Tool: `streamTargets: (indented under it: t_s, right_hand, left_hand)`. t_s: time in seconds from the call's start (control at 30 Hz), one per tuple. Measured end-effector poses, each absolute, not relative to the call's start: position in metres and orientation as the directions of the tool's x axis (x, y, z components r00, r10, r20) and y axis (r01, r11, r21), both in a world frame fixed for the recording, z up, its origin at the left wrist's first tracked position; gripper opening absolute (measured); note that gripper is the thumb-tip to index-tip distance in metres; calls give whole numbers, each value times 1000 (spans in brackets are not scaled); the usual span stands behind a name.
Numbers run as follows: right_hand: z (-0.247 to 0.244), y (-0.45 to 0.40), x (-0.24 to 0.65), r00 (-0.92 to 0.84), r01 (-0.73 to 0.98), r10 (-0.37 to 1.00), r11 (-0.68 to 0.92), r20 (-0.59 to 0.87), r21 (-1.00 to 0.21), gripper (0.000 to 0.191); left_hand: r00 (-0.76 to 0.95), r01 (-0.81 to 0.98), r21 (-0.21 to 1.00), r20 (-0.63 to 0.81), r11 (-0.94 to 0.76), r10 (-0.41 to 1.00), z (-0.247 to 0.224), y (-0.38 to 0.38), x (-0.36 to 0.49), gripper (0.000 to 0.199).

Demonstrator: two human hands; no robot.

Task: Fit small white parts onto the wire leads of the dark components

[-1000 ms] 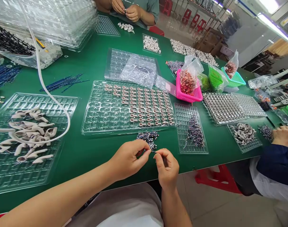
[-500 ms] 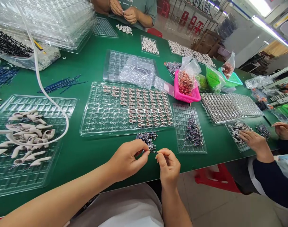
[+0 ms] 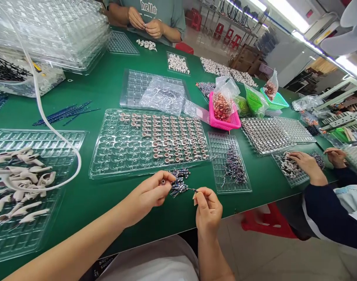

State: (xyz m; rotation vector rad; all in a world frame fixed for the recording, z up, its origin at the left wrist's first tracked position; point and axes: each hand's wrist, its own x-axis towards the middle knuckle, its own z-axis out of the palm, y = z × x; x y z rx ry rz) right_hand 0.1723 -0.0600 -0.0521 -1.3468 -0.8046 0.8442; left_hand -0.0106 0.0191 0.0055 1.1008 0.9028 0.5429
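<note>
My left hand [image 3: 150, 193] is closed, its fingers curled round a small round-ended part [image 3: 163, 182] whose end shows at the curled index finger. To its right, my right hand [image 3: 208, 208] pinches a small wired component [image 3: 194, 190] between thumb and index finger; its thin leads point left. Beyond both hands lies a pile of similar wired components [image 3: 180, 175] on the green table. Behind that pile, a clear tray [image 3: 108, 152] holds rows of small pale parts with brown round ends, mostly on its right side. A gap separates my two hands.
A tray with more wired components [image 3: 235, 164] lies to the right. At left, a white cable [image 3: 39, 101] arches over a tray of pale curved shells [image 3: 26, 175]. A pink basket [image 3: 225, 123] stands behind. Co-workers' hands [image 3: 309, 166] are at the right and far side.
My hands have moved apart, the left one shifting left. A small round-ended part now shows in the left hand. The whole view has tilted up slightly.
</note>
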Motion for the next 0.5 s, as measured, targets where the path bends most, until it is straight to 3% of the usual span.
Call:
streamTargets:
  t_s: [0.07,0.13,0.4,0.5]
  right_hand:
    - [-53,-60,172,483,-43,875,40,15,-998,18]
    - [-54,-60,173,484,-44,875,47,20,-998,18]
    - [-55,-63,172,471,-1,880,73,64,-997,17]
    - [-56,-63,172,462,19,885,61,62,-998,18]
  left_hand:
    - [603,-44,851,-395,523,693,4,20,-11,28]
    - [623,-38,836,-408,547,667,4,19,-9,31]
    - [538,192,973,-211,124,816,3,5,2,34]
    - [529,212,975,-172,67,831,1,3,4,33]
